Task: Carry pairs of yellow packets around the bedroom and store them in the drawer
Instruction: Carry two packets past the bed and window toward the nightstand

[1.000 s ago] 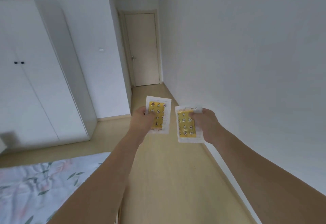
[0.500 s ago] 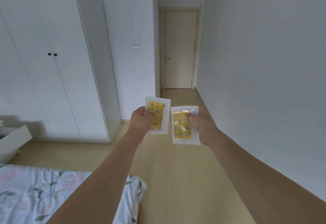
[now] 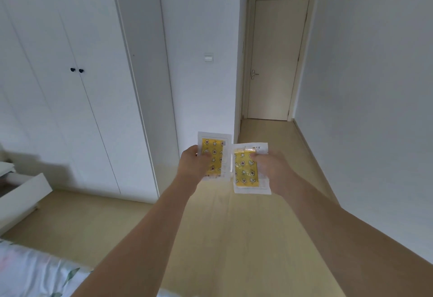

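Both arms reach out in front of me at chest height. My left hand [image 3: 192, 165] grips a yellow packet [image 3: 216, 154] with a white border and small printed figures, held upright. My right hand [image 3: 273, 169] grips a second yellow packet [image 3: 244, 171] of the same kind, tilted slightly, just right of the first. The two packets nearly touch side by side. An open white drawer [image 3: 22, 199] juts out at the far left, its inside hidden from here.
A white wardrobe [image 3: 82, 86] with two black knobs fills the left wall. A closed beige door [image 3: 276, 62] ends a narrow passage ahead. A bed with floral sheets [image 3: 35, 273] lies at the lower left. Light wooden floor [image 3: 222, 238] stretches ahead; a white wall runs along the right.
My view has swung left: the wardrobe and door shifted right in the frame and the open drawer came into sight. Both hands keep the packets held the same way.
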`<state>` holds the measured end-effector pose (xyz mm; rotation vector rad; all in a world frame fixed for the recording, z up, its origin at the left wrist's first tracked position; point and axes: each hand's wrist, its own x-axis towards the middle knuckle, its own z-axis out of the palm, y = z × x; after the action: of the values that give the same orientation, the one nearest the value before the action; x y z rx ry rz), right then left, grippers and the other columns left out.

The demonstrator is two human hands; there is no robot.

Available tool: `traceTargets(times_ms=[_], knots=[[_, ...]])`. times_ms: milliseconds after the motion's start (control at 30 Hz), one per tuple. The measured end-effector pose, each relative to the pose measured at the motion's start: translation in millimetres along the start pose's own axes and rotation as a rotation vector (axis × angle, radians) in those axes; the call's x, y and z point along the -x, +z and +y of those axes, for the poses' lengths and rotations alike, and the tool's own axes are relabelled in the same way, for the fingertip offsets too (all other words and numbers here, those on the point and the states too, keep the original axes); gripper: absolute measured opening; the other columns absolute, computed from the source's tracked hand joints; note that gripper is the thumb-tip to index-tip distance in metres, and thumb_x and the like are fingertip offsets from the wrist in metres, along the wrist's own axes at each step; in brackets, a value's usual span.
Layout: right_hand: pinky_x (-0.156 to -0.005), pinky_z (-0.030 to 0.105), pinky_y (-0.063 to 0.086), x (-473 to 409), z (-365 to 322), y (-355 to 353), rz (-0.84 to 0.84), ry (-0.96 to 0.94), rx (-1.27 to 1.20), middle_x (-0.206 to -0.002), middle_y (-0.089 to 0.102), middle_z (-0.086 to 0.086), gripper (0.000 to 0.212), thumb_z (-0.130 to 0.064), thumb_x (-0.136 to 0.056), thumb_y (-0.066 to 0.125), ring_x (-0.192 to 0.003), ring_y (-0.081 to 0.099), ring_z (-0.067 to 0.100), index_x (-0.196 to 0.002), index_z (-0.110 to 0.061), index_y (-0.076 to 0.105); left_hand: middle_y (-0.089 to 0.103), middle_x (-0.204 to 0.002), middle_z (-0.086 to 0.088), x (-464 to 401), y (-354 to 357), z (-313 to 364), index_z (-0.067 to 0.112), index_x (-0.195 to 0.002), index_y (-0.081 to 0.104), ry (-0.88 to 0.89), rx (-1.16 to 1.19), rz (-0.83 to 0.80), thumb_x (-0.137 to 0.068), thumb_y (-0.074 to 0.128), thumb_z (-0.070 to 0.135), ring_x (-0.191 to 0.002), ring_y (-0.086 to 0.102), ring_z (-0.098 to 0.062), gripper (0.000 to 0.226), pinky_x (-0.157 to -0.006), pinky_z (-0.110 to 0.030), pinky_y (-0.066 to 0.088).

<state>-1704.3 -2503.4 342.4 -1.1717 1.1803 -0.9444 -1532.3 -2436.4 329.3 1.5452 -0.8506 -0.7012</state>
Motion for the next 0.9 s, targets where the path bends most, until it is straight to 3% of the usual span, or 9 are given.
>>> traceTargets(times_ms=[167, 233, 300, 400, 600, 733, 900], knots=[[-0.066, 0.031, 0.054, -155.4, -9.5, 54.3, -0.059, -0.016, -0.019, -0.085, 0.068, 0.003, 0.007, -0.009, -0.091, 0.064, -0.073, 0.065, 0.019, -0.090, -0.016, 0.063, 0.072, -0.094, 0.003, -148.5, 8.2, -19.1, 0.024, -0.093, 0.067, -0.003, -0.008, 0.072, -0.094, 0.050, 0.012, -0.085, 0.070, -0.018, 0.021, -0.075, -0.033, 0.058], [-0.079, 0.043, 0.057, -215.2, -22.8, 77.4, -0.097, -0.014, -0.028, -0.098, 0.070, 0.007, 0.015, -0.010, -0.088, 0.067, -0.085, 0.068, 0.023, -0.102, -0.014, 0.063, 0.072, -0.093, 0.002, -206.5, 5.0, -16.2, 0.022, -0.093, 0.067, -0.010, -0.005, 0.110, -0.094, 0.051, 0.012, -0.083, 0.070, -0.017, 0.019, -0.069, -0.029, 0.057], [-0.084, 0.046, 0.056, -272.3, -38.0, 103.7, -0.129, -0.019, -0.028, -0.098, 0.069, 0.007, 0.011, -0.009, -0.089, 0.065, -0.085, 0.068, 0.023, -0.099, -0.014, 0.063, 0.072, -0.093, 0.001, -263.1, -2.8, -12.8, 0.020, -0.094, 0.066, -0.017, 0.010, 0.161, -0.095, 0.052, 0.011, -0.081, 0.070, -0.016, 0.017, -0.063, -0.026, 0.054], [-0.083, 0.048, 0.056, -344.3, -59.0, 151.7, -0.195, -0.001, -0.011, -0.094, 0.070, 0.007, 0.010, -0.008, -0.091, 0.063, -0.085, 0.068, 0.026, -0.088, -0.018, 0.060, 0.072, -0.095, -0.001, -334.5, -21.4, -11.5, 0.020, -0.096, 0.066, -0.039, 0.037, 0.216, -0.095, 0.053, 0.012, -0.084, 0.071, -0.020, 0.015, -0.067, -0.030, 0.056], [-0.073, 0.034, 0.051, -455.1, -69.3, 264.2, -0.341, 0.019, 0.070, -0.095, 0.067, 0.005, 0.012, -0.008, -0.093, 0.058, -0.081, 0.064, 0.021, -0.103, -0.014, 0.061, 0.072, -0.093, -0.002, -449.2, -68.9, -34.8, 0.021, -0.089, 0.065, -0.118, 0.050, 0.335, -0.094, 0.053, 0.010, -0.083, 0.071, -0.020, 0.017, -0.075, -0.034, 0.058], [-0.055, 0.026, 0.043, -519.5, -70.4, 349.5, -0.435, 0.011, 0.106, -0.088, 0.064, 0.003, 0.010, -0.007, -0.093, 0.056, -0.071, 0.060, 0.014, -0.101, -0.013, 0.060, 0.072, -0.093, -0.003, -527.7, -111.1, -53.2, 0.017, -0.092, 0.065, -0.142, 0.066, 0.428, -0.092, 0.050, 0.006, -0.083, 0.070, -0.021, 0.019, -0.068, -0.031, 0.056], [-0.056, 0.026, 0.044, -580.3, -88.3, 464.2, -0.573, 0.003, 0.144, -0.089, 0.063, 0.004, 0.009, -0.008, -0.094, 0.057, -0.072, 0.060, 0.014, -0.095, -0.017, 0.060, 0.072, -0.093, -0.005, -612.9, -179.6, -65.6, 0.015, -0.091, 0.065, -0.185, 0.111, 0.533, -0.090, 0.049, 0.003, -0.085, 0.069, -0.023, 0.020, -0.065, -0.030, 0.054]])
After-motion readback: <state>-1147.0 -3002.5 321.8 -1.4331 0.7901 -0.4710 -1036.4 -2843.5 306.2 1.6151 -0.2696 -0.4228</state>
